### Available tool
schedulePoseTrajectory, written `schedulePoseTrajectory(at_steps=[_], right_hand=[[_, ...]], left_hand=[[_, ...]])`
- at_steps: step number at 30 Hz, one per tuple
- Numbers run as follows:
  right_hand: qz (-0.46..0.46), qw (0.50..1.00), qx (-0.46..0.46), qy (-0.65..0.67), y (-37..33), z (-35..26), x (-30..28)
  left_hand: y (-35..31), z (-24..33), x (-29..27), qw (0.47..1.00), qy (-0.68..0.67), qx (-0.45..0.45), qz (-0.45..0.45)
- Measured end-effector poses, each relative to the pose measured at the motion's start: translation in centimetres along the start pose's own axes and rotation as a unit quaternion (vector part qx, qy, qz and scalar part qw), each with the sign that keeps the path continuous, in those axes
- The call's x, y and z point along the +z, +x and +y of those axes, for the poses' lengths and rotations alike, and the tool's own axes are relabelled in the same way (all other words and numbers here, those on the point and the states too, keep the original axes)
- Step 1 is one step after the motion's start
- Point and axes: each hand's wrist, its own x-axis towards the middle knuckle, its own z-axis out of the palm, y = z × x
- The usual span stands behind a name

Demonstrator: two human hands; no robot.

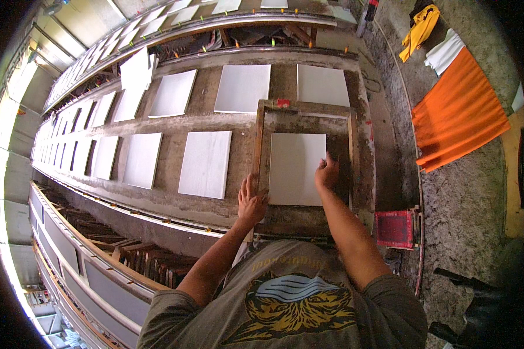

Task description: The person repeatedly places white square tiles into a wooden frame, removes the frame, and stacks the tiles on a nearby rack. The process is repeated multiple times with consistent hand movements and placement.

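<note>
Grey panels line the bench at near left; beyond it my head camera gives me a long brown table with two rows of white sheets running off to the far left, and past that a far table bearing more of them; coming right, I have the left hand at the near end of the left bar of a wooden frame, fingers extended and slightly apart over the wood; I cannot tell from here whether it grips or just rests; the framed sheet, plain white, lies flat inside the frame's outline, toward the near side, and a red patch marks the far bar; at that sheet's right edge I have the right hand, fingers partly curled, one digit pointing far; whether it pinches the edge I cannot tell; farther right, a red-rimmed panel sits near, just off the table's end; at far right are a yellow cloth, a white cloth and a broad orange cloth.
</note>
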Motion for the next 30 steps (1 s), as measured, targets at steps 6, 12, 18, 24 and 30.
schedulePoseTrajectory(at_steps=[6, 12, 18, 24, 30], right_hand=[[-0.037, 0.999, 0.004, 0.012, -0.2, -1.1, -1.7], [-0.020, 0.999, -0.026, 0.000, -0.3, 0.0, -1.0], [0.004, 0.995, -0.095, 0.017, -0.9, 1.0, -1.0], [-0.043, 0.968, -0.246, -0.028, -1.4, -1.6, -5.9], [-0.089, 0.949, -0.297, -0.061, -2.2, -2.9, -6.8]], left_hand=[[-0.1, 0.2, -0.4, 1.000, 0.016, -0.002, -0.015], [-0.2, 0.0, -0.2, 1.000, 0.019, 0.003, 0.003], [0.9, 3.3, -3.0, 0.998, 0.014, -0.012, 0.055], [7.8, 8.3, 0.7, 0.994, 0.064, 0.087, 0.005], [11.9, 8.2, 5.1, 0.994, 0.080, 0.059, -0.042]])
